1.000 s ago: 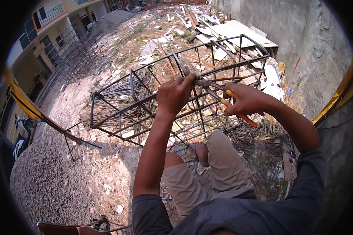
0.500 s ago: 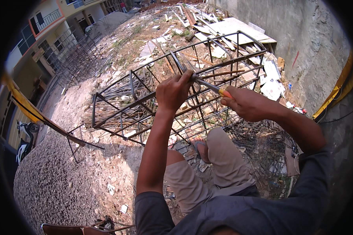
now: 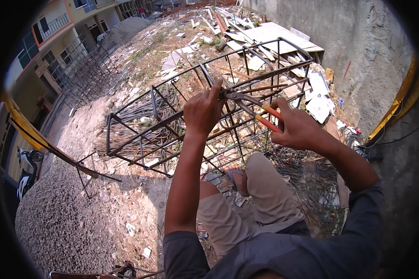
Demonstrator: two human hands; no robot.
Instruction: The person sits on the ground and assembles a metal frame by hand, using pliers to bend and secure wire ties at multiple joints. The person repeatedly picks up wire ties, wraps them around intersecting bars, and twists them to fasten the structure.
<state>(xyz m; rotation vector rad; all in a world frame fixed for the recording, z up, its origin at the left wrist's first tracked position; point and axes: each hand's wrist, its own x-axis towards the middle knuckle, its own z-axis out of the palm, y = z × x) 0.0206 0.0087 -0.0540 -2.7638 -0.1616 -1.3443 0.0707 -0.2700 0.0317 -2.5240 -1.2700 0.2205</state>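
Observation:
My right hand (image 3: pixel 295 123) grips a pair of pincers (image 3: pixel 247 106) by its red and yellow handles, which stand apart. The jaws reach a bar crossing on a long rebar cage (image 3: pixel 160 116), right beside my left hand's fingertips. My left hand (image 3: pixel 201 111) is curled at that crossing, its index finger pointing up along a bar. What its other fingers hold is hidden behind the hand. The cage is made of dark long bars with square stirrups and lies across in front of my knees.
Loose rods (image 3: pixel 139 135) lie under and behind the cage. A gravel heap (image 3: pixel 63 218) fills the lower left. White boards (image 3: pixel 277 36) and rubble lie by the concrete wall (image 3: pixel 358 60) on the right. A parked motorbike (image 3: pixel 27 172) stands far left, and yellow sheeting (image 3: pixel 400 111) hangs at the right.
The pincers' handles, close together in my right hand before, have spread apart. My left index finger has straightened upward. The left hand stays at the same crossing.

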